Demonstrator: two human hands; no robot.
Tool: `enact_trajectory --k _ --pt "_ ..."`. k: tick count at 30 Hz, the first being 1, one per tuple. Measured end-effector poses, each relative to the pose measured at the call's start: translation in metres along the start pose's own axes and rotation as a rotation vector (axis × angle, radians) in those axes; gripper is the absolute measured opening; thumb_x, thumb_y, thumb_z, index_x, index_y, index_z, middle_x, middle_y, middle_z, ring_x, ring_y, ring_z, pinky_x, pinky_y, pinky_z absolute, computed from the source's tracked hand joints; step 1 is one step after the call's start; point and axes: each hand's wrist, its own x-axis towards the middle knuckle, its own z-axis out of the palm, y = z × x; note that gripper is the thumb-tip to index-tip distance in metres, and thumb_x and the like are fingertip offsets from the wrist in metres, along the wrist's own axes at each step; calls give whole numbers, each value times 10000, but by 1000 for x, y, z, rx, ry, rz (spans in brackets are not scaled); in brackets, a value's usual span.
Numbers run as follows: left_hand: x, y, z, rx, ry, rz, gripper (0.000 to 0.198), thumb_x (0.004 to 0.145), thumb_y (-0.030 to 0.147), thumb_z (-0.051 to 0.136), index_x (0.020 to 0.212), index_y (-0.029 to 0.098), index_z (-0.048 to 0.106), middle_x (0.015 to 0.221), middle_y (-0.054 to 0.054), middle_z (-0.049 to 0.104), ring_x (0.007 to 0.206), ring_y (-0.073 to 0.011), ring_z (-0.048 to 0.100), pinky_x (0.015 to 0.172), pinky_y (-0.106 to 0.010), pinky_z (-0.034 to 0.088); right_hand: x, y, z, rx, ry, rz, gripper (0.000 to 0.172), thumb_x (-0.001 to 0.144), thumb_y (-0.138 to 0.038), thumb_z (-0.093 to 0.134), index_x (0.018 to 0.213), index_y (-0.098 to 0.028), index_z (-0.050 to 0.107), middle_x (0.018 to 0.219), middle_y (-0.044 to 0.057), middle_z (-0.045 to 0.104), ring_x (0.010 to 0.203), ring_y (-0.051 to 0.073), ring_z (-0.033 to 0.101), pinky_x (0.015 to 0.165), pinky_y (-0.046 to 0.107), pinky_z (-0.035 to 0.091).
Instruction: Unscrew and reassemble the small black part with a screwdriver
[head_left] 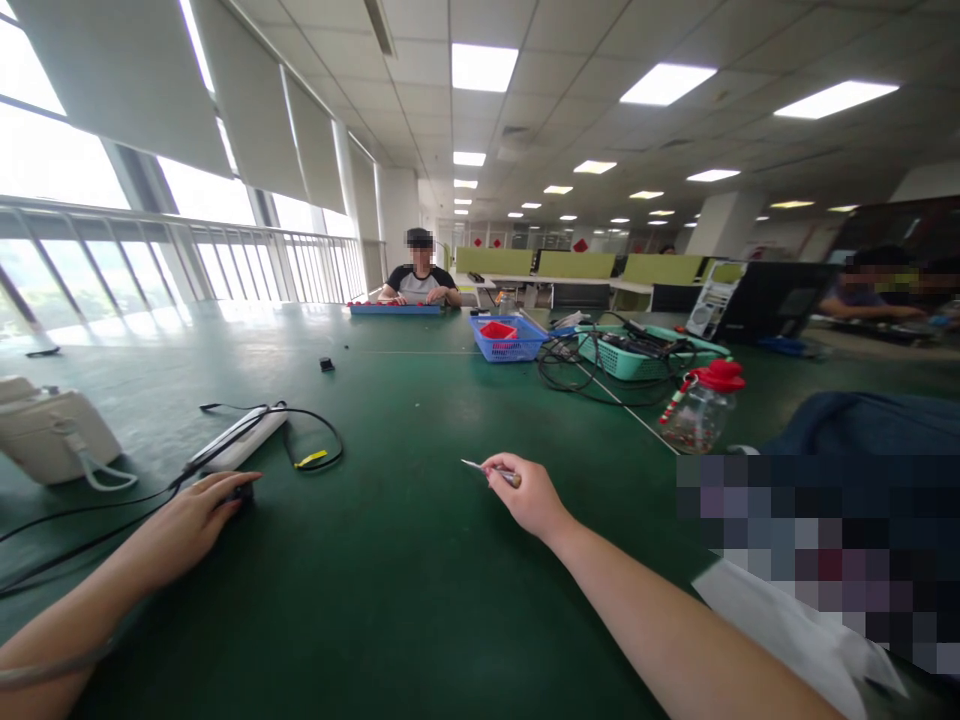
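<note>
My right hand is closed around a slim pointed tool with a brownish handle. Its thin metal tip points left over the green table; its exact kind is too small to tell. To the left, low over the tabletop, my left hand has its thumb and fingers closed about a small black object, mostly hidden under the fingers. Just beyond that hand lies a white power strip, with a black cable bearing a yellow tag looped beside it.
A beige device stands at the far left. Toward the back are a blue basket, a green basket of cables, and a red-capped bottle. Dark fabric lies at right. Across the table sits a person by a blue tray.
</note>
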Motion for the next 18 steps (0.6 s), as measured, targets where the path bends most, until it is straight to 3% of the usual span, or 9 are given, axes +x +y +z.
enact_trajectory --k 18 --pt "-2 6 -7 -132 13 -8 579 825 493 455 1329 217 530 1310 -115 575 1173 -327 561 1026 -484 440 -2 -7 -2 -2 -16 12 254 888 -362 490 909 -195 681 772 25 669 654 153 583 589 261 433"
